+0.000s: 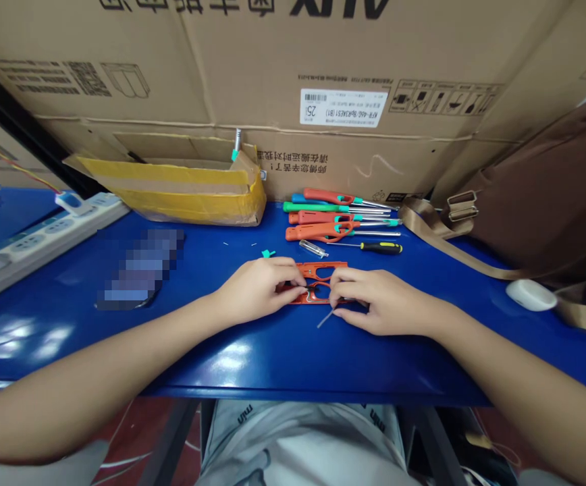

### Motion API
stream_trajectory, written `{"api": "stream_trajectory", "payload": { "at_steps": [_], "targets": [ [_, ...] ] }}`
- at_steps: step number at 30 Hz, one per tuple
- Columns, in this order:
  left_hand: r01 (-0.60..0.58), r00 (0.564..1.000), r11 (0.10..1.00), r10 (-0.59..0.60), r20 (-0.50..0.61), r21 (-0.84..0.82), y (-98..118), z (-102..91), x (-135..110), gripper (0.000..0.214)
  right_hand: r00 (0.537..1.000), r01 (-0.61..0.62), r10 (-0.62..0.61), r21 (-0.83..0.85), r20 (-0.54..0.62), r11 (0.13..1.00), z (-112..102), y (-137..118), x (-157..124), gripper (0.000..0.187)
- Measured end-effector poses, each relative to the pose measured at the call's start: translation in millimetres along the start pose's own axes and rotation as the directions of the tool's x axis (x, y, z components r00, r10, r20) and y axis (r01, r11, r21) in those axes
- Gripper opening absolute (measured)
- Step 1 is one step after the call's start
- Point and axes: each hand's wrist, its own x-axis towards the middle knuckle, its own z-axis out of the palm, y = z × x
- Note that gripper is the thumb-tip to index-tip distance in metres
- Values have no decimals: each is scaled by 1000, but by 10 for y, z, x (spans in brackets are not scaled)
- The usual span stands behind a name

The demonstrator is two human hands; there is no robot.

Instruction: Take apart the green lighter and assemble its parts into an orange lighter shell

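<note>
Two orange lighter casing halves [318, 271] lie one behind the other on the blue table, their hollow insides showing. My left hand [260, 287] is closed at the left end of the nearer half, fingertips pinched by a small dark part and a thin pale wire; what they hold is hard to make out. Over the right end my right hand [379, 300] is closed on a thin grey rod [325, 318], which slants out below the fingers. Behind the casing are a small clear cylinder with a metal tip [314, 249] and a teal trigger piece [269, 254].
Several long-reach lighters [318, 233] lie behind, beside a yellow-black screwdriver [381, 248]. A yellow-taped carton [186, 192] stands back left, near a power strip [44, 236] and a blurred dark object [141, 268]. At right are a white mouse [530, 295] and a brown bag [541, 175].
</note>
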Motion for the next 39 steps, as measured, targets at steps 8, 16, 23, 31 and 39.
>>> {"api": "stream_trajectory", "payload": {
  "at_steps": [8,16,23,31,39],
  "targets": [
    [8,1000,1000,-8,-28,20,30,27,-19,15,1000,-19,19,17,9,1000,-30,-38,1,11],
    [-79,988,929,24,154,362,253,-90,-94,24,999,-10,8,53,41,999,-38,-9,33,7],
    [-45,992,928,-2,125,369,271,-85,-83,24,999,-12,11,33,36,999,-47,-41,35,6],
    [44,994,972,-66,89,230,251,-78,-56,29,996,-74,74,4,-40,997,8,-64,70,11],
    [-17,986,974,-21,167,224,216,-95,-86,20,995,-46,41,-57,-87,997,127,-18,81,35]
  ]
}}
